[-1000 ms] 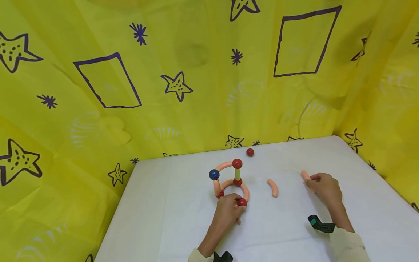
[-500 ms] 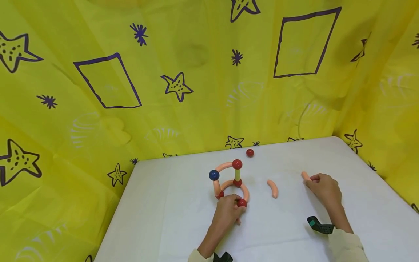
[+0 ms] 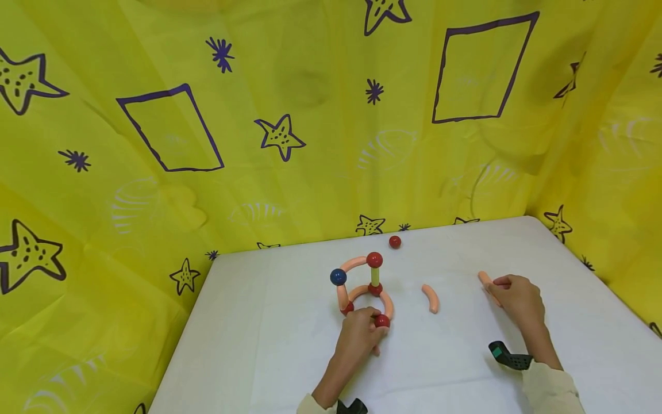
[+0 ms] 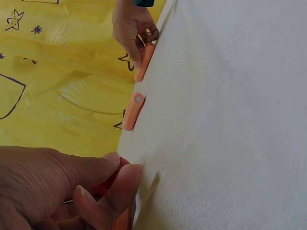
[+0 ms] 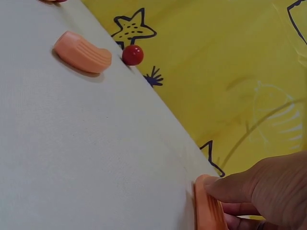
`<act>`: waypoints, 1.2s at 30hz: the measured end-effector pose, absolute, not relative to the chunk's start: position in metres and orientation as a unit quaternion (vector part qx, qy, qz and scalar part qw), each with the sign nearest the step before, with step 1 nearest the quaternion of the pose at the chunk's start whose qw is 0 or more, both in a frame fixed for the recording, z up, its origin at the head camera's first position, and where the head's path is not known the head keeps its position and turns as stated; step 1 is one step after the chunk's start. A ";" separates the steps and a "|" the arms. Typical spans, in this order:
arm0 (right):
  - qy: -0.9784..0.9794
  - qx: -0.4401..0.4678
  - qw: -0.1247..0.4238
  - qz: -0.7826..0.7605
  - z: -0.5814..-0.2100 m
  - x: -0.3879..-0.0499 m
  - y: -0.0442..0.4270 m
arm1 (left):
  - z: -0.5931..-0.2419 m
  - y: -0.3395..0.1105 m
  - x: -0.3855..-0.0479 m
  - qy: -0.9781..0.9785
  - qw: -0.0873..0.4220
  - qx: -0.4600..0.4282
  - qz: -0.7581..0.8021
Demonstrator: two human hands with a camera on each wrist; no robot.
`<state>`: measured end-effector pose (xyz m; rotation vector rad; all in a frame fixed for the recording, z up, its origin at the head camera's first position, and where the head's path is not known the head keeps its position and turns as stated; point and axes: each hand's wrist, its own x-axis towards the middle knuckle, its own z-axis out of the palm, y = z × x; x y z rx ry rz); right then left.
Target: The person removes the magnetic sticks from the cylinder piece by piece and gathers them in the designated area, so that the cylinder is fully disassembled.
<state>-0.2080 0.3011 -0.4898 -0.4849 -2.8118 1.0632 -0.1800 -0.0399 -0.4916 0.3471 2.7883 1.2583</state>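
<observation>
In the head view, a frame of balls and rods stands on the white table. A blue ball (image 3: 338,277) and a red ball (image 3: 374,260) form its top, joined by a peach curved rod (image 3: 354,264). A straight yellow-green rod (image 3: 374,276) stands beneath that red ball. My left hand (image 3: 354,334) pinches a red ball (image 3: 382,321) at the frame's near side and partly hides the base. Off to the right, my right hand (image 3: 519,298) pinches a peach curved rod (image 5: 207,206) between thumb and fingers, at the tabletop.
Between the hands lies a loose peach curved rod (image 3: 431,298). A loose red ball (image 3: 395,242) sits near the back edge of the white table (image 3: 233,322). Yellow patterned cloth (image 3: 320,190) hangs behind and at the sides.
My right hand has shifted slightly, ending a little to the right, and the rod it pinches shows more of its length. My left hand and the frame stay in place.
</observation>
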 end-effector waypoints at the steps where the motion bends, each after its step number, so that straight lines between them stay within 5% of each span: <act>1: -0.923 -0.158 0.049 0.348 -0.490 -0.208 0.301 | -0.491 -0.040 -0.180 0.905 0.034 0.111 0.409; 24: -0.920 -0.162 0.039 0.355 -0.489 -0.208 0.302 | -0.490 -0.039 -0.180 0.913 0.045 0.106 0.392; 30: -0.920 -0.161 0.082 0.348 -0.488 -0.209 0.298 | -0.490 -0.040 -0.181 0.922 0.027 0.117 0.367; 36: -0.918 -0.118 0.176 0.336 -0.483 -0.210 0.289 | -0.486 -0.039 -0.181 0.937 -0.061 0.154 0.306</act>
